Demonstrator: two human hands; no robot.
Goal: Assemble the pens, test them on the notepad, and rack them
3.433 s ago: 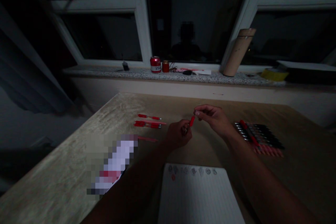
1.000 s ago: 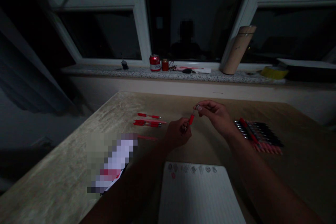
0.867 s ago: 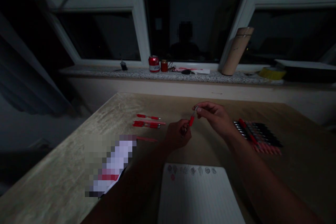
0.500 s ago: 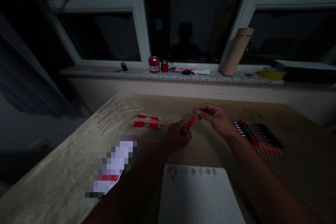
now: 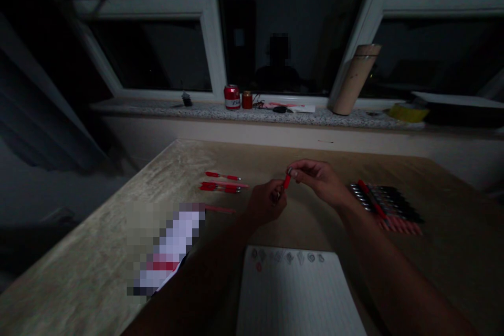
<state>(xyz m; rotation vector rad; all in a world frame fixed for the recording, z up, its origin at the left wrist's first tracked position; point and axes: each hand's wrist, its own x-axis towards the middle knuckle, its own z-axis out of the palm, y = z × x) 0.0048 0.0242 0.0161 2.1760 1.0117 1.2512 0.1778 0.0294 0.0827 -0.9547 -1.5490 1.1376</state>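
At the near edge of the brown table (image 5: 98, 252), I see a white lined paper pad (image 5: 297, 294) with little round and diamond drawings along its far end, one of them red. To its left lies a white and red flat pack (image 5: 173, 247), too blurred to read.

Past the pad, I have the left hand (image 5: 268, 200) curled tight around a slim red pen (image 5: 287, 181), which leans up and to the right between both hands, over the middle of the table. My right hand (image 5: 315, 177) pinches the small silver tip (image 5: 290, 170) at its top with finger and thumb. I cannot tell if that tip is all the way on.

To the left lie more thin red pens (image 5: 220, 187). To the right is a neat row of black pens with silver ends (image 5: 399, 202), and a thick red pen (image 5: 372, 198) rests across it.

Far off, on the speckled stone sill (image 5: 157, 106), sit a red drink can (image 5: 232, 97) and a tall tan bottle (image 5: 356, 79).
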